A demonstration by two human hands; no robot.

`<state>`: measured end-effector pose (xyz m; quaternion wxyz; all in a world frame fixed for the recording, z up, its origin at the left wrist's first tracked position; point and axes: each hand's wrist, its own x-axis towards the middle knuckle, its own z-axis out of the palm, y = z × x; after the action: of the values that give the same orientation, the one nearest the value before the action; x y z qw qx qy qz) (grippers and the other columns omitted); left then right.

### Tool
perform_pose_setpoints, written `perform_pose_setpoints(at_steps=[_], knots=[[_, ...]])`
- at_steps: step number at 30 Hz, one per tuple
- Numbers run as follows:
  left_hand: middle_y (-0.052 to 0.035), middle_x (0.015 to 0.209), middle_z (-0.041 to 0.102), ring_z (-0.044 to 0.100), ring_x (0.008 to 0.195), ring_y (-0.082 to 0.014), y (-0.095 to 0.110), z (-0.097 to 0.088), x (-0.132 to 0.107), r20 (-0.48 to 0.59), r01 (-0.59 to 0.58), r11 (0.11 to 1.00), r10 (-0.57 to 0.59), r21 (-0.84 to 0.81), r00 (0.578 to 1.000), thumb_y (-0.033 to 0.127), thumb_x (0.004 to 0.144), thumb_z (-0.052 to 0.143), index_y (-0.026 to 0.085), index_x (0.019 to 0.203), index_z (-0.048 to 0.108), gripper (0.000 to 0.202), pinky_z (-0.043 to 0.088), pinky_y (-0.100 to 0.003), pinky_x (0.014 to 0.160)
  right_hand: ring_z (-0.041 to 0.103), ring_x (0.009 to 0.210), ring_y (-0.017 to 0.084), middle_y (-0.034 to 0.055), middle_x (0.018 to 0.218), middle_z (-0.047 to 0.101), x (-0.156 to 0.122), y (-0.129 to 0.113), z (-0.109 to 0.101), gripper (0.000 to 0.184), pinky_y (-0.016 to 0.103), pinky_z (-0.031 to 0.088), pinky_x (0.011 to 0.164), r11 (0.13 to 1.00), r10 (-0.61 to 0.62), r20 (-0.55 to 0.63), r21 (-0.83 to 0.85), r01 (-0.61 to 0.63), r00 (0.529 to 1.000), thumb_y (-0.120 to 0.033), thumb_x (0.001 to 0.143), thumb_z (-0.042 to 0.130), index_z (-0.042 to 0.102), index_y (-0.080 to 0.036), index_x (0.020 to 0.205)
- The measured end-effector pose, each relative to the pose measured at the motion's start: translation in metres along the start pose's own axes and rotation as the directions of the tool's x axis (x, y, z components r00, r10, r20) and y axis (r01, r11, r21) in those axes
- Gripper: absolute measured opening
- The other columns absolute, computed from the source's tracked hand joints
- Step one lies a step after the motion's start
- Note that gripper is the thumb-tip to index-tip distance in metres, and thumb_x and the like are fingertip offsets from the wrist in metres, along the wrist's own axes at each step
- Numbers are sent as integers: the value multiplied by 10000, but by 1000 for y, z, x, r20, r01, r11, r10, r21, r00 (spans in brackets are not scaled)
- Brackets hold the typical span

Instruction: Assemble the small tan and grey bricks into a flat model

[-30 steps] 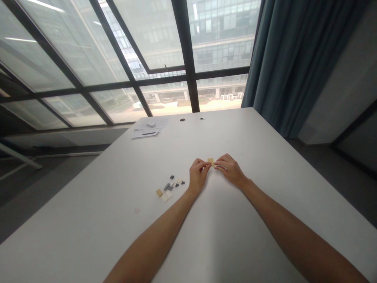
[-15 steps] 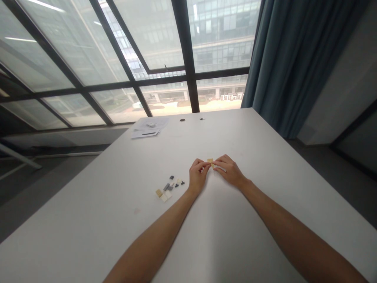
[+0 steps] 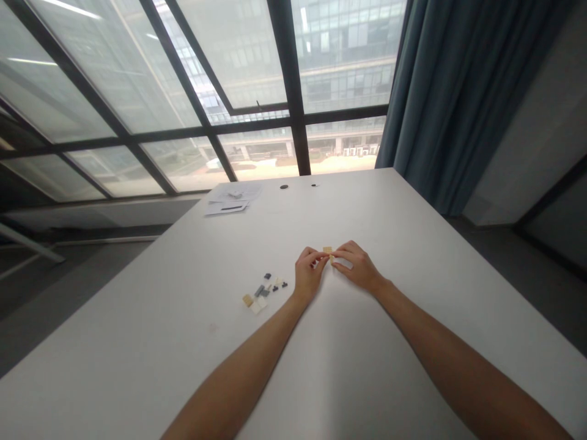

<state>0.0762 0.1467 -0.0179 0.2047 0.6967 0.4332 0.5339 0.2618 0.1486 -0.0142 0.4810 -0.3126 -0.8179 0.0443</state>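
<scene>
A small tan brick piece (image 3: 327, 250) is pinched between the fingertips of both hands, just above the white table (image 3: 394, 208). My left hand (image 3: 308, 274) grips it from the left with fingers curled. My right hand (image 3: 355, 264) grips it from the right, thumb and forefinger pressed together. To the left of my left hand lies a small cluster of loose pieces (image 3: 265, 290), tan, grey, white and black, flat on the table.
Some white papers (image 3: 233, 200) lie at the table's far left edge near the window. Two small dark round holes (image 3: 284, 186) sit at the far edge. A blue-grey curtain (image 3: 458, 91) hangs at the right.
Almost nothing has moved. Both hands stay pinched on the tan piece, with only slight finger shifts.
</scene>
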Motion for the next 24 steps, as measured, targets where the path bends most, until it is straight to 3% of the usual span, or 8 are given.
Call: perform_pose_setpoints(at_steps=[24], knots=[[-14, 783, 582, 526, 690, -125, -1, 3, -1, 69, -32, 999, 35, -39, 997, 283, 858, 699, 219, 904, 769, 105, 426, -251, 616, 575, 864, 230, 65, 864, 664, -2, 7, 0, 84, 381, 497, 764, 997, 82, -99, 0, -82, 992, -278, 869, 716, 681, -213, 907]])
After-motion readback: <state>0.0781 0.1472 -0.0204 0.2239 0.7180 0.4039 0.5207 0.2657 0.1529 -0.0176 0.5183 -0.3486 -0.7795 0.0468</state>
